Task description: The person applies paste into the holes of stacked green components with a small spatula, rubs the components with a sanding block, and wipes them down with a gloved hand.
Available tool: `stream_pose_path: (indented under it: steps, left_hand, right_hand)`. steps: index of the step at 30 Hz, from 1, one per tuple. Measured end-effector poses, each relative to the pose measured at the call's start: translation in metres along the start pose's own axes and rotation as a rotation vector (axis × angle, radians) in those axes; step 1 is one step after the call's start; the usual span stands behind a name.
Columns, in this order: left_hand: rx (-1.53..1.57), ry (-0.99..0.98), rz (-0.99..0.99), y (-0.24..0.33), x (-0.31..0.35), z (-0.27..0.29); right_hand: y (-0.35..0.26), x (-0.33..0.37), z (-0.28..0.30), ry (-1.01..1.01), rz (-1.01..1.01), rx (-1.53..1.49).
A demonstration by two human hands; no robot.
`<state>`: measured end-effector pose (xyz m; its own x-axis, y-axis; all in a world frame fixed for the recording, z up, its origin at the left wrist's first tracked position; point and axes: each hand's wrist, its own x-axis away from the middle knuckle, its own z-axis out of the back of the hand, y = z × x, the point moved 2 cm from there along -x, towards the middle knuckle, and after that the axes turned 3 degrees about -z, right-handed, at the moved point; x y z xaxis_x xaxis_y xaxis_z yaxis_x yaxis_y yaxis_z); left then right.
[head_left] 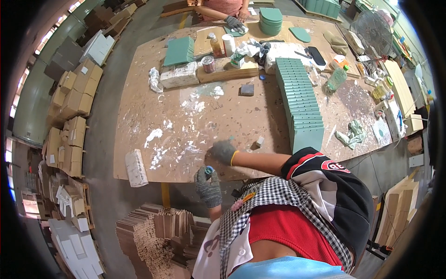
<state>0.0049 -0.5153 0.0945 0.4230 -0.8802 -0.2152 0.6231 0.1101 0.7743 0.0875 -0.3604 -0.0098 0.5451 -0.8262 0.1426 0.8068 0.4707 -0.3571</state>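
One small blue object (209, 170) I see remotely, gripped in the left hand (207, 187); whether the right hand (223, 152), over the table (179, 123), has its fingers closed, I cannot tell.

This was a factory workshop. White smears (153, 135) marked the big counter (139, 102), which carried a long row of green panels (299, 102), cans (208, 64) and bottles (337, 79). Cartons (88, 76) were stacked along the left, brown boards (174, 223) were piled below, a fan (371, 32) stood at far right, and grey work gloves (208, 188) covered the person's hands (223, 152). A co-worker (220, 5) was opposite.
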Motion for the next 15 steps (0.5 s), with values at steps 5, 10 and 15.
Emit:
stream_pose_path:
  steps: [5, 10, 15]
  left_hand:
    - [0.076, 0.128, -0.022, -0.046, 0.02, 0.006]
    - [-0.003, 0.099, 0.001, -0.039, 0.035, 0.023]
    - [0.01, 0.056, 0.009, -0.048, 0.043, 0.023]
  right_hand:
    - [-0.045, 0.047, -0.008, -0.267, 0.252, 0.108]
    - [-0.03, 0.08, 0.014, 0.011, 0.325, 0.052]
    - [-0.007, 0.084, 0.02, 0.305, 0.384, -0.017]
